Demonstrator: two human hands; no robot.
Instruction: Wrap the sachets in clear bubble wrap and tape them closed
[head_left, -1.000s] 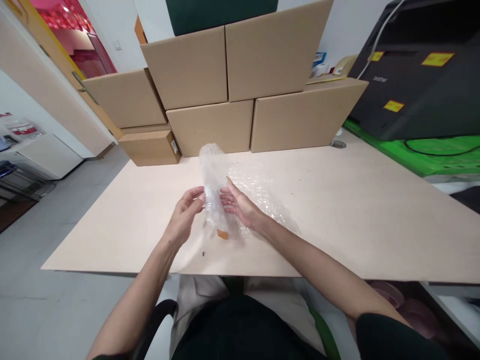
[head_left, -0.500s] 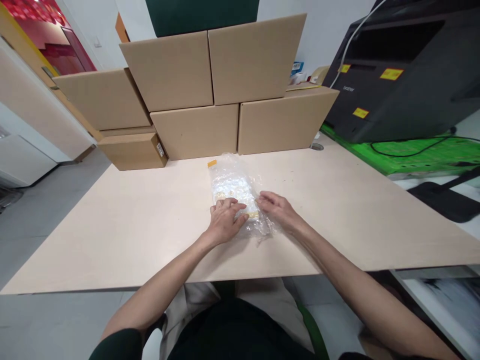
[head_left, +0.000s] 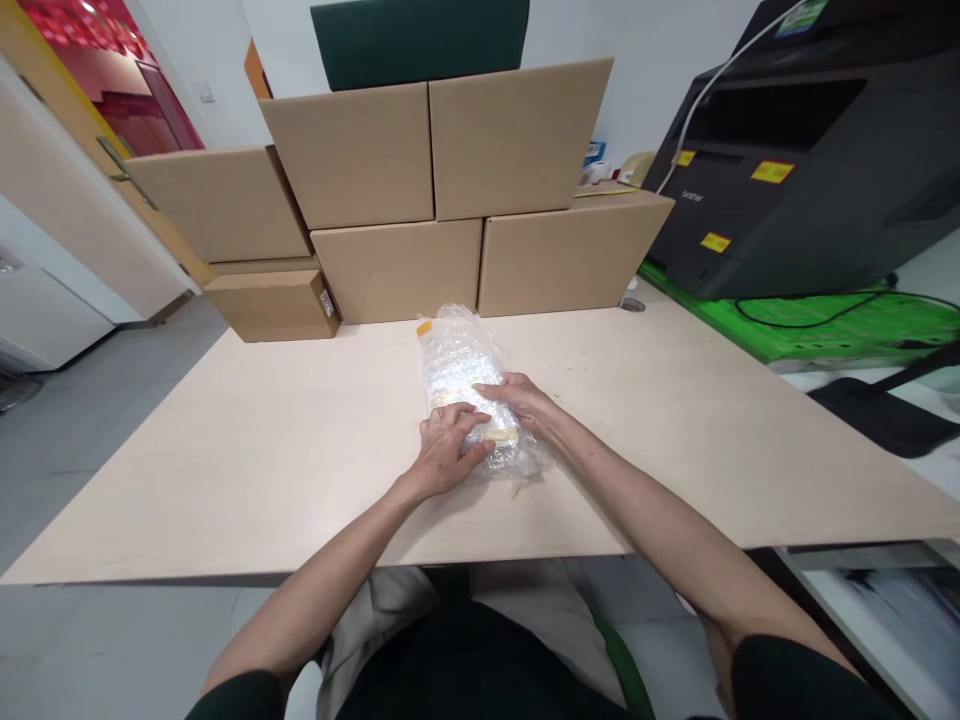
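Note:
A flat package in clear bubble wrap (head_left: 459, 350) lies on the table in front of me, its contents blurred by the plastic. An orange strip (head_left: 424, 327) shows at its far left corner, and a yellowish strip (head_left: 501, 436) near its close end. My left hand (head_left: 448, 447) rests on the near left part of the wrap, fingers and thumb spread. From the right, my right hand (head_left: 519, 397) lies over the package's right edge with its fingers stretched across the top. Loose plastic bunches up under and beside my right wrist.
Several cardboard boxes (head_left: 397, 270) are stacked along the table's back edge, with a dark green box (head_left: 420, 42) above them. A smaller carton (head_left: 270, 306) stands at the back left. On the right, a black printer (head_left: 772, 200) sits over a green surface (head_left: 795, 330).
My right hand has moved left, from the loose plastic at the side onto the package's top. My left hand has stayed nearly in place. The view has tilted slightly.

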